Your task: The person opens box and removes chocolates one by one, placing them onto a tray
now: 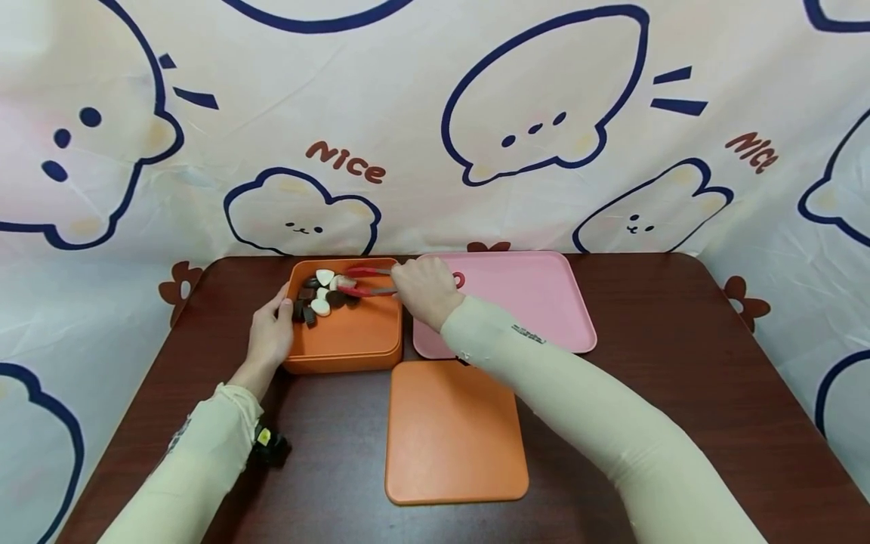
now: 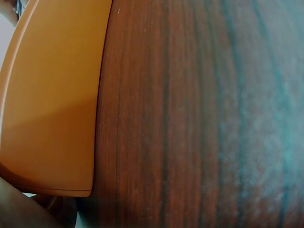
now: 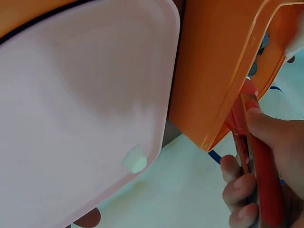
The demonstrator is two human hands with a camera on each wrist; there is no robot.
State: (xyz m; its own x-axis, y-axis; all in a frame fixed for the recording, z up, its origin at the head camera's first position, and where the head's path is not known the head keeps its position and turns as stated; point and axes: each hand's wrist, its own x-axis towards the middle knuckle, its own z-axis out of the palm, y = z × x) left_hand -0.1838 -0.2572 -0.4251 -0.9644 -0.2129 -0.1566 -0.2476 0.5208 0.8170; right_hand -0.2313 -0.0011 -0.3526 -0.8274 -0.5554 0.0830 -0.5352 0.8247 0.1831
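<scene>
My right hand [image 1: 427, 291] grips red-and-metal tongs [image 1: 370, 292] above the right side of an orange box [image 1: 350, 340]. The two red tips reach inside, on either side of a pale piece [image 1: 342, 282]; I cannot tell whether they pinch it. White pieces [image 1: 321, 307] and dark pieces [image 1: 310, 316] lie heaped in the box's left half. On the box's left wall, my left hand [image 1: 272, 332] holds on, thumb at the rim. In the right wrist view, fingers wrap the red tong handle [image 3: 266, 175].
Right of the box lies a pink tray [image 1: 530, 295], with one white piece [image 3: 135, 159] near its corner. A flat orange lid [image 1: 455, 431] is on the dark wooden table [image 1: 326, 468] in front of the tray. A patterned cloth [image 1: 421, 98] hangs behind.
</scene>
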